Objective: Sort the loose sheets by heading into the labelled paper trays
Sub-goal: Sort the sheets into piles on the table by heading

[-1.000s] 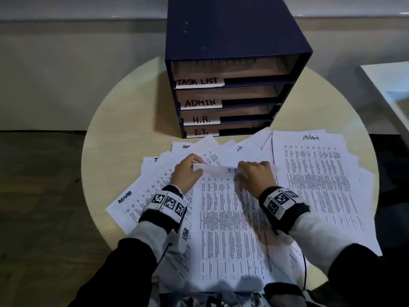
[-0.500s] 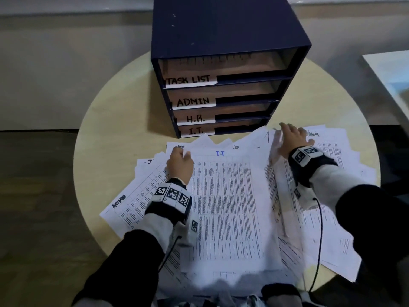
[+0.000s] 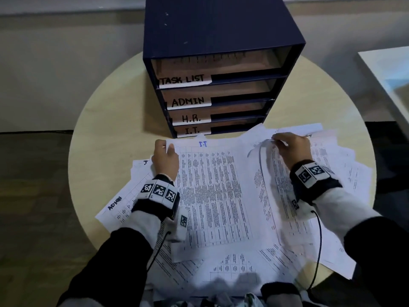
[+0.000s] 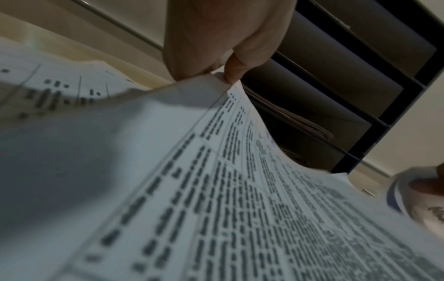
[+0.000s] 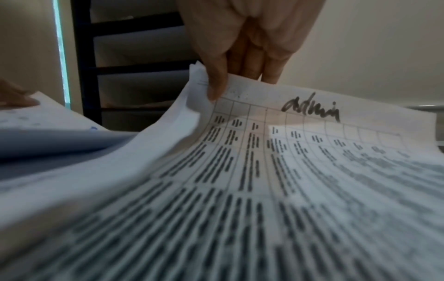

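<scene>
A sheet headed "I.T" (image 3: 212,191) lies on top of the spread of printed sheets. My left hand (image 3: 164,151) pinches its top left corner, seen close in the left wrist view (image 4: 223,76). My right hand (image 3: 285,144) pinches the top left corner of a sheet headed "admin" (image 5: 312,144) and curls that edge upward. Behind the papers stands a dark blue tray unit (image 3: 221,41) with slots labelled TASK LIST (image 3: 183,80), ADMIN (image 3: 188,101), H.R. (image 3: 191,118) and I.T. (image 3: 192,130).
Several more printed sheets fan out over the round pale wooden table (image 3: 106,120), one at the left headed "ADMIN" (image 3: 115,203). A white surface (image 3: 389,69) stands to the right. Dark floor (image 3: 33,196) lies to the left.
Both hands were together on the I.T sheet's top edge. The right hand then moved right to the admin sheet and now lifts its corner. The left hand slid to the I.T sheet's left corner.
</scene>
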`<state>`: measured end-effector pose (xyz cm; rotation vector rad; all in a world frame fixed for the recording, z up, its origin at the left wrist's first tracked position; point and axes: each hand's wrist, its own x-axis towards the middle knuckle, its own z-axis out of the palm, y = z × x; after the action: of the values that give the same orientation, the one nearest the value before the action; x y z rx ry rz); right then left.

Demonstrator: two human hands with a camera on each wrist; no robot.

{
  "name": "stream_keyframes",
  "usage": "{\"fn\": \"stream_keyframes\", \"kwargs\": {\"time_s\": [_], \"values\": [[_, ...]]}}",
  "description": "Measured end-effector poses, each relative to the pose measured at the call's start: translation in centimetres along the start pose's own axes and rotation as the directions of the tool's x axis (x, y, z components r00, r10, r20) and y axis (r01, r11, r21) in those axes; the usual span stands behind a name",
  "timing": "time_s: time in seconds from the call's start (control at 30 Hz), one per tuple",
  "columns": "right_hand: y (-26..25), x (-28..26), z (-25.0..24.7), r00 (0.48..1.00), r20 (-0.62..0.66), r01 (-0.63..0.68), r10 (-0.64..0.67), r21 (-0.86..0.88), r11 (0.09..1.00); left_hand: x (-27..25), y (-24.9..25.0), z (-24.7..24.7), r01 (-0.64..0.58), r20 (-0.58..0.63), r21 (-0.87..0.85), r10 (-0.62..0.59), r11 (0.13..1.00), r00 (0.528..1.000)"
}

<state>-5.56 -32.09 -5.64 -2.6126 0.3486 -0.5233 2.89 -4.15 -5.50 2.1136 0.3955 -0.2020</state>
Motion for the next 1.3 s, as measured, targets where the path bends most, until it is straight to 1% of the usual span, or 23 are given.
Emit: {"fn": "stream_keyframes", "kwargs": {"time_s": [0.1, 0.17, 0.27, 0.37, 0.43, 0.53, 0.63, 0.67, 0.73, 0.8, 0.83, 0.87, 0.9, 0.93, 1.0, 1.03, 1.07, 1.1, 1.13, 1.17, 1.2, 1.27, 1.3], "values": [[-1.6, 0.3, -0.7, 0.998, -0.033, 0.055, -0.053, 0.070, 0.996, -0.3, -0.2, -0.1, -0.010, -0.015, -0.003, 0.010, 1.000, 1.000], [-3.0, 0.6, -1.5, 0.987, -0.013, 0.163, -0.163, 0.080, 0.983, -0.4, -0.4, -0.3, -0.045, -0.023, -0.005, 0.044, 0.999, 0.999], [-5.9, 1.2, -3.0, 0.941, -0.007, 0.337, -0.337, 0.011, 0.941, -0.3, -0.6, -0.6, -0.085, 0.011, 0.030, 0.085, 0.996, 0.996], [-9.3, 2.5, -4.8, 0.873, -0.112, 0.474, -0.475, -0.038, 0.880, -0.3, -0.8, -0.5, -0.163, 0.031, 0.059, 0.161, 0.985, 0.986], [-11.4, 3.6, -6.3, 0.826, -0.200, 0.528, -0.528, -0.056, 0.847, -0.3, -1.2, -0.2, -0.201, 0.044, 0.074, 0.198, 0.977, 0.979], [-14.0, 5.1, -8.9, 0.767, -0.333, 0.555, -0.548, -0.082, 0.828, -0.3, -1.5, -0.3, -0.219, 0.057, 0.078, 0.215, 0.973, 0.975], [-16.3, 5.9, -12.3, 0.735, -0.386, 0.568, -0.558, -0.098, 0.817, -0.3, -1.6, -0.8, -0.205, 0.056, 0.131, 0.199, 0.970, 0.978], [-16.8, 6.0, -13.4, 0.730, -0.370, 0.582, -0.574, -0.103, 0.807, -0.1, -1.7, -0.9, -0.215, 0.052, 0.145, 0.209, 0.966, 0.977], [-17.8, 6.0, -15.3, 0.728, -0.291, 0.621, -0.620, -0.103, 0.777, 0.4, -1.9, -1.0, -0.228, 0.074, 0.149, 0.219, 0.962, 0.973], [-18.6, 5.9, -16.1, 0.742, -0.184, 0.639, -0.645, -0.098, 0.763, 0.8, -1.5, -1.1, -0.260, 0.157, 0.191, 0.232, 0.946, 0.960], [-18.9, 6.0, -15.9, 0.751, -0.126, 0.642, -0.648, -0.091, 0.761, 0.5, -0.9, -1.1, -0.301, 0.217, 0.242, 0.251, 0.922, 0.943], [-19.2, 6.1, -15.4, 0.762, -0.063, 0.639, -0.645, -0.086, 0.764, 0.4, -0.3, -1.1, -0.359, 0.287, 0.264, 0.283, 0.895, 0.915], [-19.4, 6.2, -14.8, 0.772, 0.001, 0.634, -0.636, -0.077, 0.770, -0.1, 0.8, -1.1, -0.405, 0.364, 0.203, 0.315, 0.891, 0.876], [-19.4, 6.5, -14.1, 0.777, 0.056, 0.630, -0.628, -0.061, 0.774, -0.8, 1.8, -1.2, -0.427, 0.416, 0.066, 0.364, 0.902, 0.833], [-19.3, 7.0, -12.8, 0.766, 0.130, 0.639, -0.629, -0.050, 0.768, -4.0, 4.6, -1.8, -0.303, 0.489, -0.219, 0.373, 0.928, 0.788], [-19.2, 7.3, -12.2, 0.763, 0.148, 0.641, -0.629, -0.056, 0.765, -5.4, 5.7, -2.2, -0.191, 0.528, -0.344, 0.358, 0.919, 0.770], [-19.2, 7.5, -11.8, 0.767, 0.155, 0.636, -0.622, -0.065, 0.769, -6.5, 6.5, -2.5, -0.035, 0.582, -0.472, 0.341, 0.881, 0.738], [-19.2, 7.6, -11.4, 0.775, 0.150, 0.628, -0.614, -0.074, 0.775, -7.6, 7.2, -2.8, 0.128, 0.644, -0.555, 0.327, 0.822, 0.692], [-19.1, 7.6, -11.0, 0.785, 0.147, 0.616, -0.602, -0.077, 0.784, -8.1, 7.3, -2.9, 0.261, 0.686, -0.588, 0.301, 0.766, 0.663], [-19.2, 7.5, -10.7, 0.794, 0.150, 0.604, -0.589, -0.078, 0.793, -8.6, 7.7, -2.9, 0.304, 0.696, -0.580, 0.265, 0.756, 0.668], [-19.2, 7.3, -10.3, 0.804, 0.161, 0.589, -0.573, -0.077, 0.805, -8.7, 7.8, -3.0, 0.266, 0.679, -0.560, 0.250, 0.784, 0.690], [-19.3, 6.8, -9.3, 0.828, 0.206, 0.544, -0.522, -0.069, 0.836, -8.2, 7.4, -2.8, 0.108, 0.608, -0.493, 0.253, 0.863, 0.752], [-19.2, 6.6, -8.5, 0.840, 0.249, 0.510, -0.482, -0.060, 0.858, -7.8, 6.9, -2.5, 0.085, 0.583, -0.459, 0.227, 0.884, 0.780]]}}
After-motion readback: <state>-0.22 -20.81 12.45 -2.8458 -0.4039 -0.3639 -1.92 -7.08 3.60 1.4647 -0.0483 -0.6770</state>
